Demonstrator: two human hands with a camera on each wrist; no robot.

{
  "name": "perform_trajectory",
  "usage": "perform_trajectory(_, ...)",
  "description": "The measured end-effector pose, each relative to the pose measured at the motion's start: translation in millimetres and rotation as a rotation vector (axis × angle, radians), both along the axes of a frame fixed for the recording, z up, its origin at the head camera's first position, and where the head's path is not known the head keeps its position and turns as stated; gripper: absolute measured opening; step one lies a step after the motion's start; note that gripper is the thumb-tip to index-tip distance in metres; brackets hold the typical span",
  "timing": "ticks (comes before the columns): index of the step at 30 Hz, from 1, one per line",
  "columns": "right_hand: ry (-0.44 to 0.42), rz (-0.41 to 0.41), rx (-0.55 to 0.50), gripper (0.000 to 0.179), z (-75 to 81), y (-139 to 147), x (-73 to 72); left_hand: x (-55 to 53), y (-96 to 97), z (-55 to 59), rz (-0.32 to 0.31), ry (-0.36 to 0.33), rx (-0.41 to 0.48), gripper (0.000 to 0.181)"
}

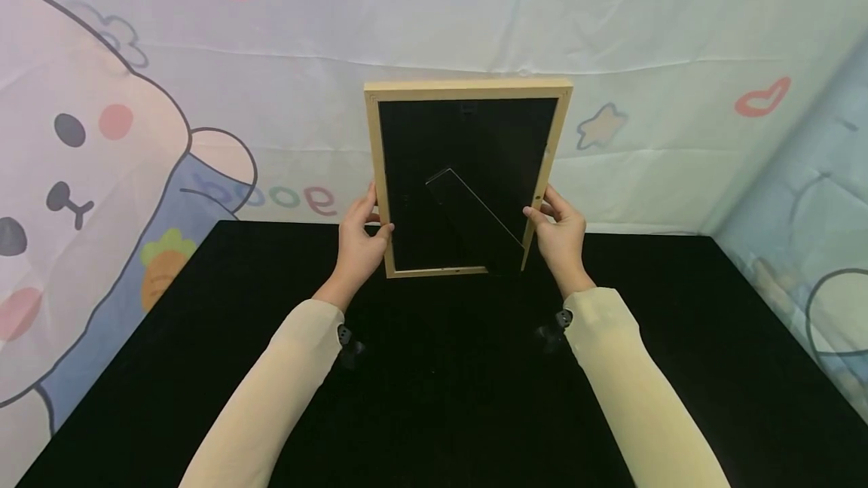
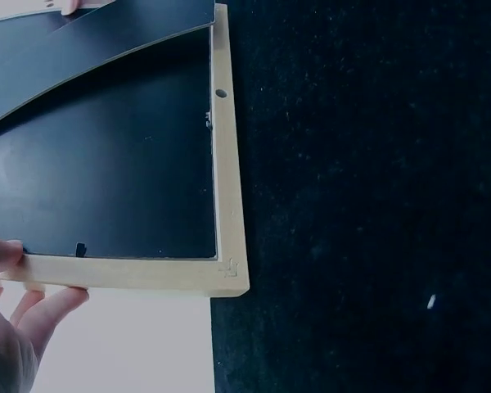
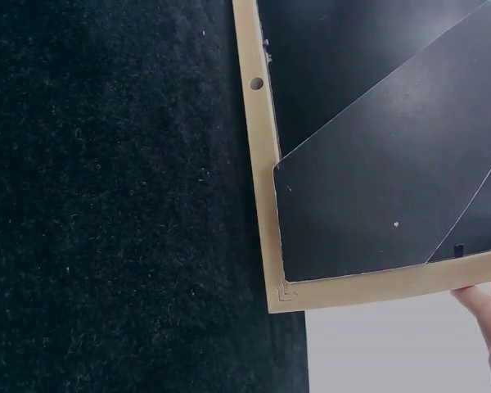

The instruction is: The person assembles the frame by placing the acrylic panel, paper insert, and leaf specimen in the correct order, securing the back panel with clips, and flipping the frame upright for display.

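Observation:
A picture frame (image 1: 468, 89) with a pale wooden border stands upright at the far side of the table, its black back facing me. A black stand flap (image 3: 376, 164) slants across that back, reaching the lower right corner. My left hand (image 1: 362, 236) grips the left edge low down, thumb on the back face and fingers around the outer side. On the opposite edge my right hand (image 1: 559, 228) holds the border the same way, at about equal height. The left wrist view shows the flap standing off the backing. The front of the frame is hidden.
A black cloth covers the table (image 1: 434, 398). Behind it hangs a pale curtain (image 1: 651, 13) with printed hearts, a star and a large cartoon animal at the left. A small white speck (image 2: 431, 301) lies on the cloth in the left wrist view.

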State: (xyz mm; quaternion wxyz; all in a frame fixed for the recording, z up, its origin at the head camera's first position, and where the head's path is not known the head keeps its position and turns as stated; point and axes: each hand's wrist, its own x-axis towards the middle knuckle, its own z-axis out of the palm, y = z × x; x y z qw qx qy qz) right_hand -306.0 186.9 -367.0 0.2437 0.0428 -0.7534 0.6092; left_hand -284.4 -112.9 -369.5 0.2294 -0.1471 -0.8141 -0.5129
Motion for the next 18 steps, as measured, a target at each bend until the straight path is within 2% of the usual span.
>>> perform_trajectory(4,0.001,0.016,-0.017,0.048,1.5,0,1.2,-1.6,0.5,-2.9,0.012,-0.003,0.024,0.068)
perform_trajectory(8,-0.006,0.016,-0.001,0.047,13.1,-7,14.2,-2.8,0.5,-5.8,0.026,-0.018,0.024,0.068)
perform_trajectory(11,0.003,0.012,0.001,0.047,8.5,-5,11.5,-3.2,1.3,-6.7,0.03,-0.028,0.019,0.068)
perform_trajectory(15,0.008,0.01,-0.01,0.048,-7.8,2,-2.8,-3.5,2.4,-7.3,0.023,-0.02,0.02,0.069)
perform_trajectory(18,-0.013,0.001,0.007,0.049,-9.0,3,-2.9,-3.9,1.8,-8.0,0.01,-0.019,0.012,0.07)
